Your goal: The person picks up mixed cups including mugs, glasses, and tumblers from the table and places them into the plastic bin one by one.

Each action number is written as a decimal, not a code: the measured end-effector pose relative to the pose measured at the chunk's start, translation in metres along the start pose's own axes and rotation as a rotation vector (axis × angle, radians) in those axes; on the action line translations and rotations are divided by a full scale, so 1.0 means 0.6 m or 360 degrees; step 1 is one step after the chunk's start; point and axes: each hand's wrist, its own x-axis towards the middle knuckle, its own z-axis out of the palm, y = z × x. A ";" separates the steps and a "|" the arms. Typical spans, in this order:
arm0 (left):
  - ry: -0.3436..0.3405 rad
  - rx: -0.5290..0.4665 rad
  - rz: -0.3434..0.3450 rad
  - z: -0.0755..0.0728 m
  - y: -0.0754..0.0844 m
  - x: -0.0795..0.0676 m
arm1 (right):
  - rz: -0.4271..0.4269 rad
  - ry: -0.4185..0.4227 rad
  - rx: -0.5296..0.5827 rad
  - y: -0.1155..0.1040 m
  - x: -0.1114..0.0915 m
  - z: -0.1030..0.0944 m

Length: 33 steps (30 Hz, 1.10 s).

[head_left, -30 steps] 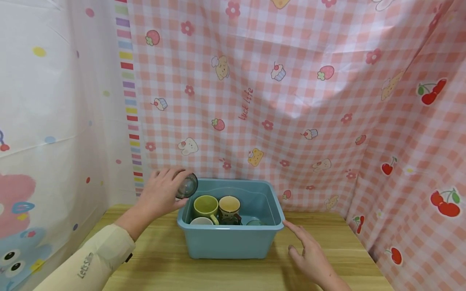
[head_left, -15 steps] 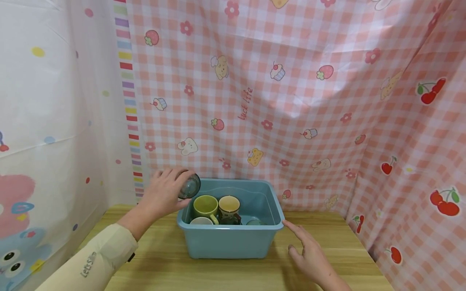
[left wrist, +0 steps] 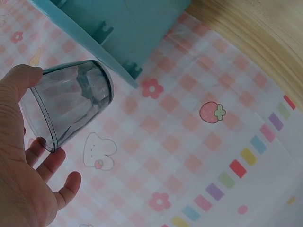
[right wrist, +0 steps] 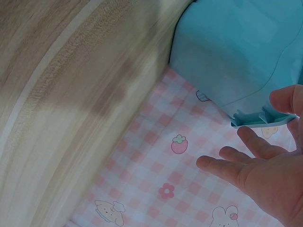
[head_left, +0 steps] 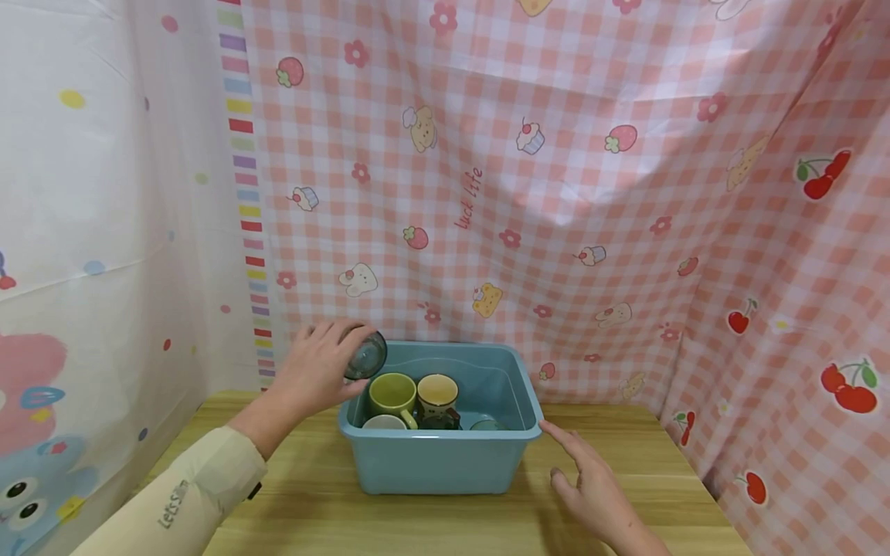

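Observation:
My left hand pinches a smoky clear drinking glass beside the left rim of a blue plastic tub. In the left wrist view, thumb and fingertips grip the tilted glass near one end, its other end close to the tub's edge. My right hand has its fingers extended, fingertips right at the tub's right front corner. Inside the tub, a green mug stands at the left beside a cream mug with a dark rim. A white cup sits in front, partly hidden by the front wall.
The tub stands on a wooden table. Low in its right half shows a clear glassy object, mostly hidden. A pink checked cloth hangs close behind the tub, and a white patterned cloth hangs at the left.
My left hand and the glass have shifted slightly right, towards the tub's inside. My right hand and the cups have stayed in place.

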 end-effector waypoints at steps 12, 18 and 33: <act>0.0036 -0.0023 0.0019 0.003 0.005 0.002 | 0.0025 -0.0027 0.0019 0.000 0.000 -0.001; 0.0074 -0.0022 0.0036 0.006 0.007 0.004 | 0.0025 -0.0031 0.0022 0.001 0.000 -0.001; 0.0095 -0.0087 0.0044 0.012 0.012 0.010 | 0.0003 0.0001 0.0002 0.003 -0.001 0.000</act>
